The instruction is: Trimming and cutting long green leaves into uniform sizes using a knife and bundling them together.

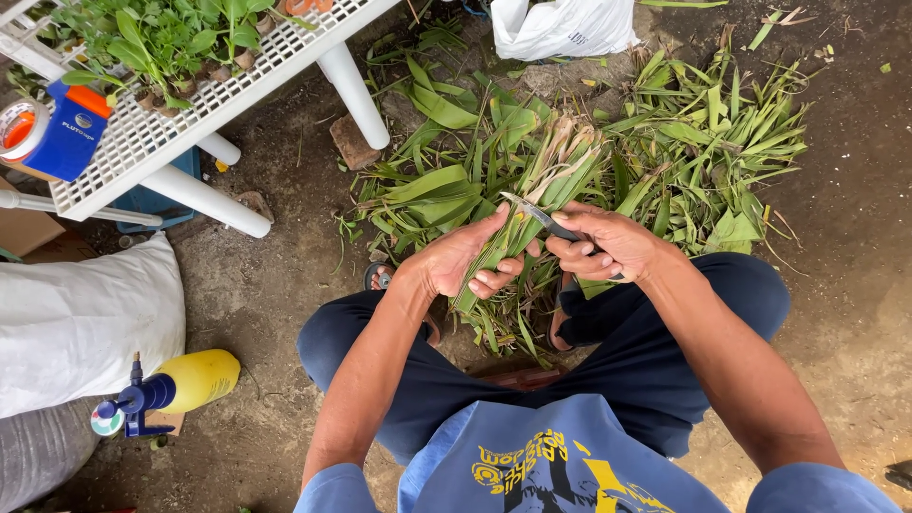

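Note:
My left hand [467, 256] is wrapped around a bundle of long green plant shoots [541, 180] that point away from me, their pale bases at the far end. My right hand [608, 242] grips a small knife [534, 213] by its dark handle. The blade lies across the bundle just above my left thumb. Both hands are over my knees, above a heap of cut green leaves [703, 142] on the dirt ground.
A white grid bench [161, 133] with small potted plants [161, 43] stands at the upper left; a tape dispenser [52, 128] hangs on its edge. A white sack [81, 323] and a yellow spray bottle [180, 385] lie at the left. A white plastic bag [560, 27] sits at the top.

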